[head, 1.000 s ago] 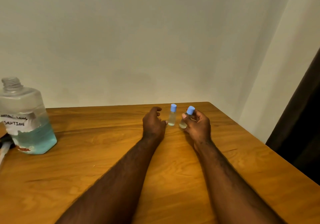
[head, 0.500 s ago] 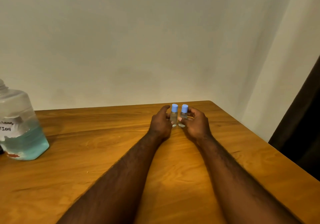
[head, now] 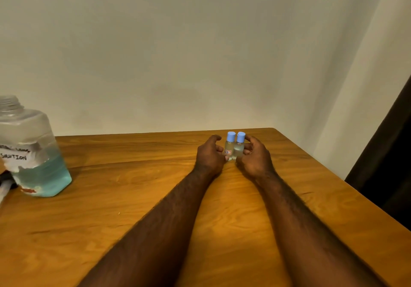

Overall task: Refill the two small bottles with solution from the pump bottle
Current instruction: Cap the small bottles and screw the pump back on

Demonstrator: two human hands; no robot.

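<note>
Blue-capped, the two small bottles (head: 234,146) are stood upright, touching, cupped between left hand (head: 210,156) and right hand (head: 255,157); fingers should be released gently so neither is tipped.

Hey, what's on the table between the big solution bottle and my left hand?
Nothing: in the head view, only bare wooden table lies between the big solution bottle and your left hand.

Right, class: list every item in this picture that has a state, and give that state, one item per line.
Left small bottle: upright, blue cap on, held by left hand.
Right small bottle: upright, blue cap on, touching the left one, held by right hand.
Large bottle: upright on the table, neck open, no pump fitted, under half full of blue liquid.
</note>
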